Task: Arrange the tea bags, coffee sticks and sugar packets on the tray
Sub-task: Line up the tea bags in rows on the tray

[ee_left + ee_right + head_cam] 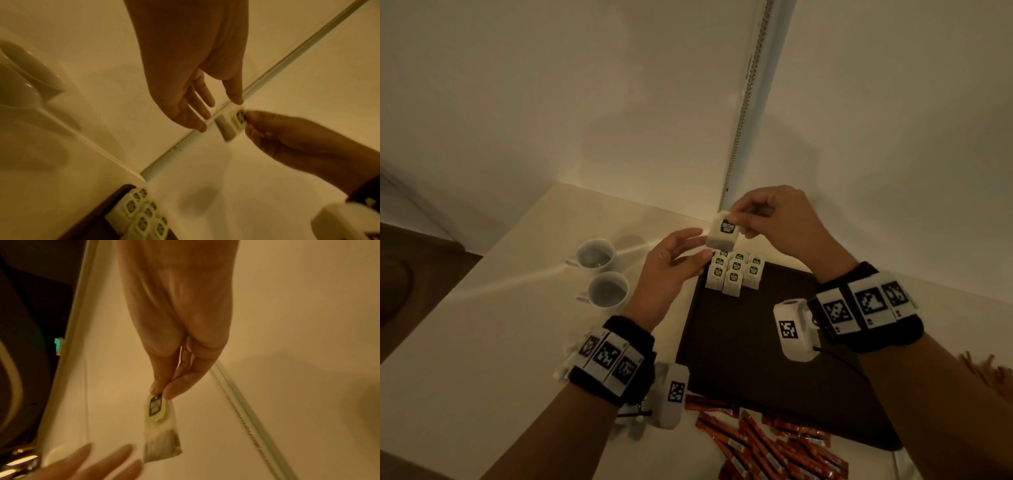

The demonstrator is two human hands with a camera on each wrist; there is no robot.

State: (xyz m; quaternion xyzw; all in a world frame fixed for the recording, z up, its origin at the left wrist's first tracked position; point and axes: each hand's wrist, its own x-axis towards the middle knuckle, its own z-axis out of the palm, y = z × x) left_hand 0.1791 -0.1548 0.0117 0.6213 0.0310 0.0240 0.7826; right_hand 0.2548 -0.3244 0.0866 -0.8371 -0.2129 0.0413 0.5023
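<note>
My right hand [753, 219] pinches a white tea bag [722, 231] by its green-and-black tag, hanging above the far left corner of the dark tray [756, 359]. The same tea bag [162, 431] dangles from thumb and forefinger in the right wrist view. My left hand [681, 253] is open beside it, fingers straight, the thumb tip touching the bag's edge [232, 123]. Several tea bags [734, 272] stand in rows in the tray's far corner. Orange coffee sticks [767, 442] lie loose on the table in front of the tray.
Two white cups [599, 274] stand on the table to the left of the tray. A wall corner with a bead chain [746, 102] rises just behind the tray. More orange packets [986, 373] lie at the right edge.
</note>
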